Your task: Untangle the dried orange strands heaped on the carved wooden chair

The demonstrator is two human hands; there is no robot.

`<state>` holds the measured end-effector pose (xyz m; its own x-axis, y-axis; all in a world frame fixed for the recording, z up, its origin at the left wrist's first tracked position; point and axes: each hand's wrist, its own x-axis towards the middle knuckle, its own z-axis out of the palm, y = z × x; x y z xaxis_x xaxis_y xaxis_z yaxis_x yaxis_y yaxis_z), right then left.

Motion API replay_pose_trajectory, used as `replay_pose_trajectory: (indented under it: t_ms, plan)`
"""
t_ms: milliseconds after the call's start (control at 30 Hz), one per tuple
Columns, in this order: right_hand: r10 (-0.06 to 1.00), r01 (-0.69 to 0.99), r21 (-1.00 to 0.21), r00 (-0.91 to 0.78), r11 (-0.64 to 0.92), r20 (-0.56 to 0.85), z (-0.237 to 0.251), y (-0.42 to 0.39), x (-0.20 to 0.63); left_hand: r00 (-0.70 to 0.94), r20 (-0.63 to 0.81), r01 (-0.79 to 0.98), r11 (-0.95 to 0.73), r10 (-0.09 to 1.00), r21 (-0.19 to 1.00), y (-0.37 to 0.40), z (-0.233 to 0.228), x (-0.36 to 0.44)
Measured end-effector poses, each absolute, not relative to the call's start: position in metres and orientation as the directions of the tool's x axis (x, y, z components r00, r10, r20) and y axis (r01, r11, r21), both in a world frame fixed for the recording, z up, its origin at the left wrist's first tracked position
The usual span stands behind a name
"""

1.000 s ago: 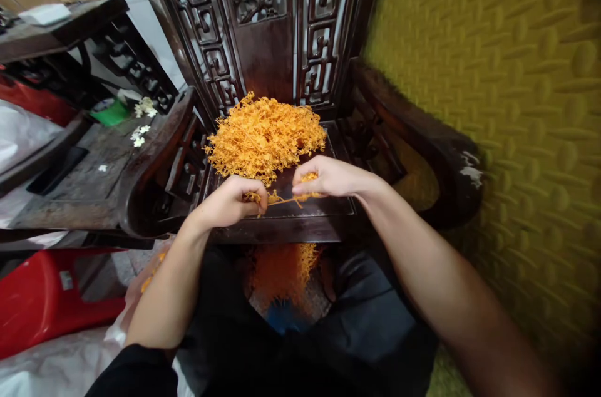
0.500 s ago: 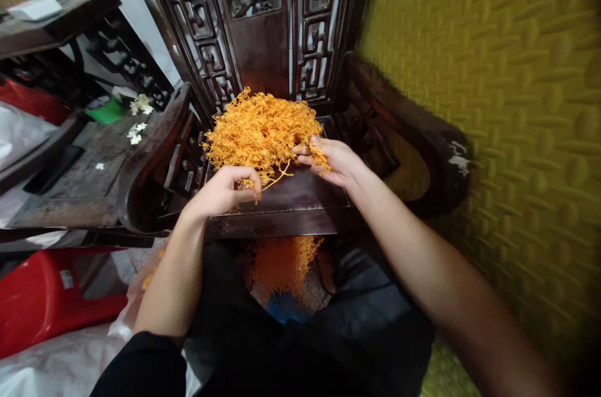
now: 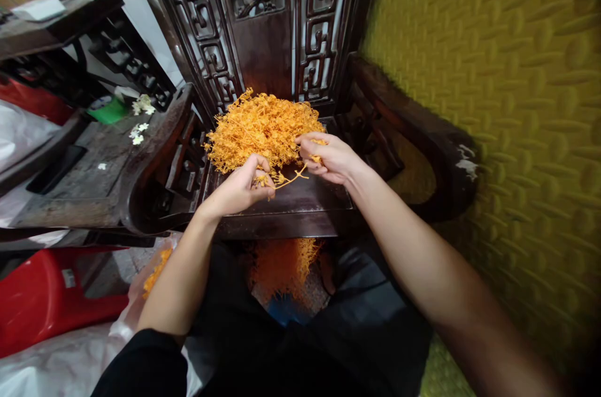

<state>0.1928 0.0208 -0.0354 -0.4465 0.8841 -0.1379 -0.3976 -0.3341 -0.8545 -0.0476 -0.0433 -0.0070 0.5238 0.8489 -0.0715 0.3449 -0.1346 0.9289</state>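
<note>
A heap of orange branching sprigs [image 3: 263, 128] lies on the seat of a dark carved wooden chair [image 3: 300, 200]. At the heap's front left, my left hand [image 3: 241, 187] is closed on one orange sprig [image 3: 293, 179], whose thin forked stem sticks out to the right. My right hand [image 3: 331, 157] is at the heap's right side, with its fingers curled round small orange pieces [image 3: 315, 159]. The fork of the sprig's stem reaches close under the right fingertips; whether they touch it, I cannot tell.
More orange sprigs [image 3: 307, 259] hang or stand below the seat. To the left are a dark wooden side table [image 3: 94, 178] with a green tape roll [image 3: 107, 109], a red plastic stool [image 3: 42, 297] and plastic bags [image 3: 61, 359]. A yellow textured surface [image 3: 507, 103] borders the right.
My left hand has moved right and slightly up with the sprig, closer to the right hand. The fingers of my right hand, more spread before, have curled in around the orange pieces.
</note>
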Motion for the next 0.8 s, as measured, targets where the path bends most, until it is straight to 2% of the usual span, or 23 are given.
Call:
replay_pose_trajectory:
  t_ms: [100,200,300,367,467,567,600,667,733,800]
  plan:
    - [0.884,-0.304,-0.900,-0.440,-0.311,-0.157,-0.035,0.017,0.197,0.577,-0.086,0.386,-0.178,0.812,0.905,-0.045,-0.002,-0.047]
    - [0.894,-0.322,-0.888,-0.409,-0.328,-0.182,-0.040,0.020,0.201,0.629,-0.107,0.413,-0.215,0.770,0.885,-0.047,0.002,-0.047]
    - [0.876,-0.320,-0.882,-0.447,-0.347,-0.182,-0.043,0.021,0.201,0.650,-0.124,0.429,-0.228,0.749,0.874,-0.049,0.003,-0.048]
    - [0.832,-0.186,-0.912,-0.504,-0.367,-0.232,-0.043,0.018,0.198,0.636,-0.122,0.465,-0.253,0.762,0.848,-0.049,0.003,-0.048]
    - [0.699,0.113,-0.931,-0.630,-0.347,-0.337,-0.042,0.005,0.187,0.591,-0.088,0.559,-0.330,0.802,0.761,-0.048,0.001,-0.046]
    - [0.600,0.251,-0.936,-0.719,-0.247,-0.351,-0.042,-0.004,0.176,0.567,-0.058,0.612,-0.373,0.822,0.697,-0.047,0.001,-0.042]
    - [0.618,0.269,-0.942,-0.711,-0.203,-0.336,-0.043,-0.004,0.175,0.563,-0.058,0.618,-0.374,0.824,0.692,-0.047,0.002,-0.041]
    - [0.744,0.280,-0.953,-0.611,-0.116,-0.270,-0.046,0.000,0.175,0.552,-0.065,0.625,-0.361,0.831,0.692,-0.047,0.004,-0.040]
    - [0.903,0.256,-0.966,-0.404,-0.040,-0.144,-0.050,0.009,0.177,0.517,-0.052,0.636,-0.343,0.854,0.692,-0.047,0.006,-0.040]
    - [0.979,0.228,-0.973,-0.203,0.031,-0.017,-0.052,0.016,0.178,0.484,-0.040,0.636,-0.320,0.874,0.702,-0.044,0.007,-0.042]
